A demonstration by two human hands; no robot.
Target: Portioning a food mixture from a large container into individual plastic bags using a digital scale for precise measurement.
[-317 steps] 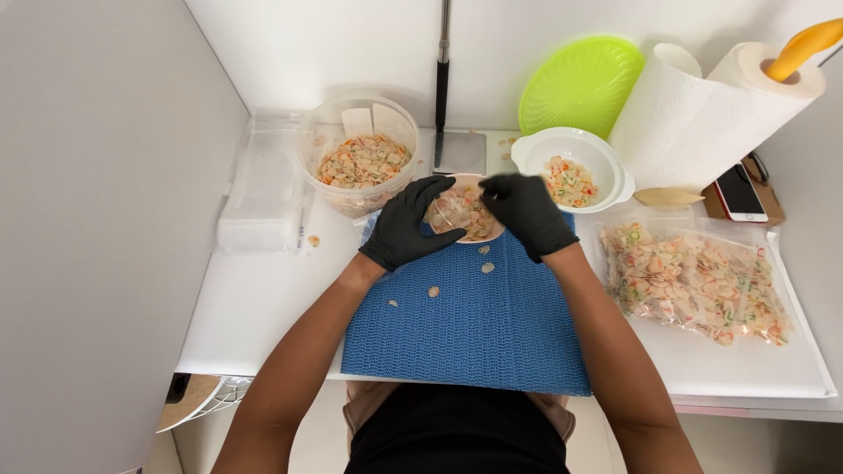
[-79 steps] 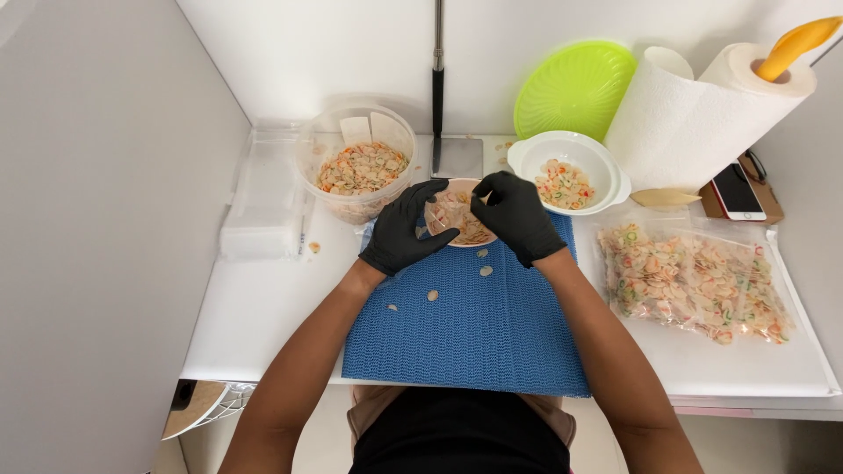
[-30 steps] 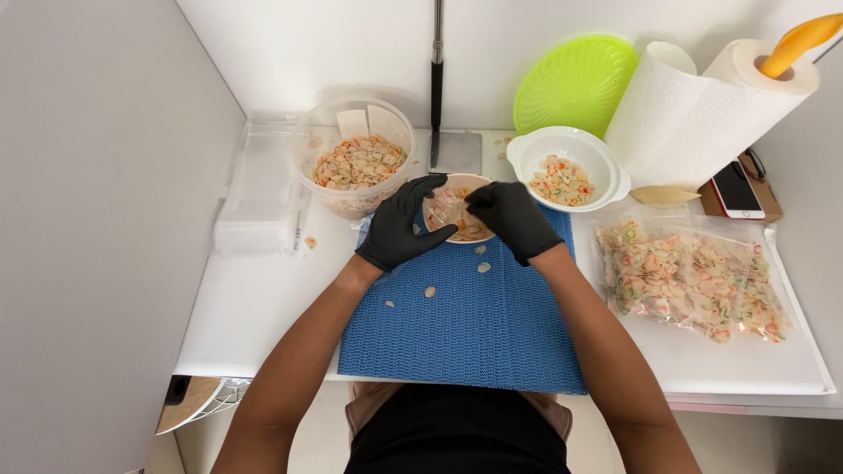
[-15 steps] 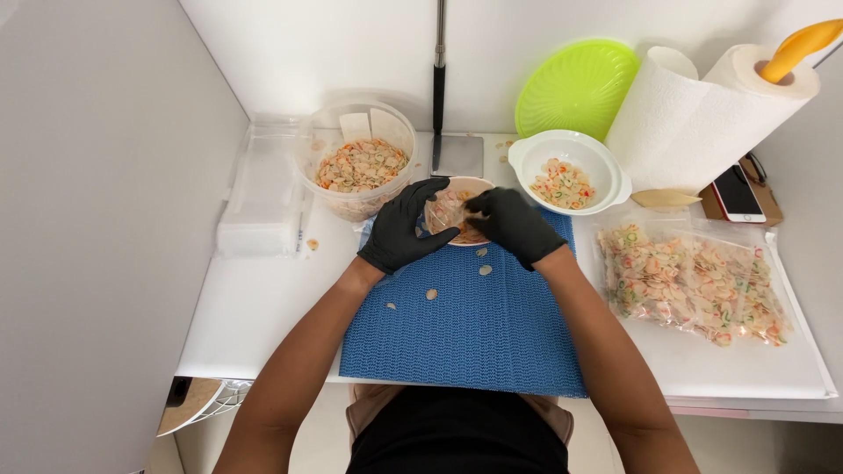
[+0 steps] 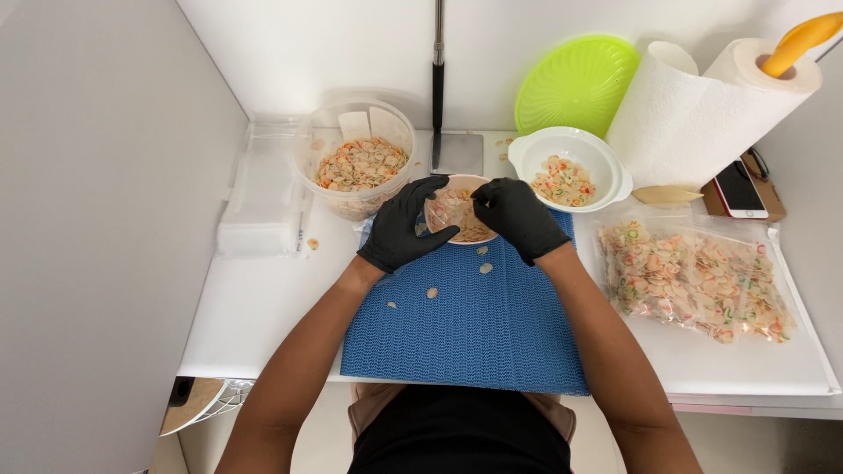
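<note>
We hold a small clear bag (image 5: 450, 211) of pale chips over the small bowl (image 5: 474, 230) at the blue mat's (image 5: 465, 329) far edge, left hand (image 5: 399, 226) and right hand (image 5: 518, 215) both pinching it. Sealed clear bags (image 5: 698, 281) lie flat to the right, a clear tub (image 5: 356, 167) far left. The white worktop (image 5: 263, 307) lies bare left of the mat.

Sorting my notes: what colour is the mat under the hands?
Blue textured mat, clearest in the head view.

Single head-worn view, looking steeply down from above onto white table (image 5: 263, 307). Faces back wall (image 5: 351, 53). Close range, arm's length; blue mat (image 5: 474, 333) centred, forearms entering from bottom edge.
</note>
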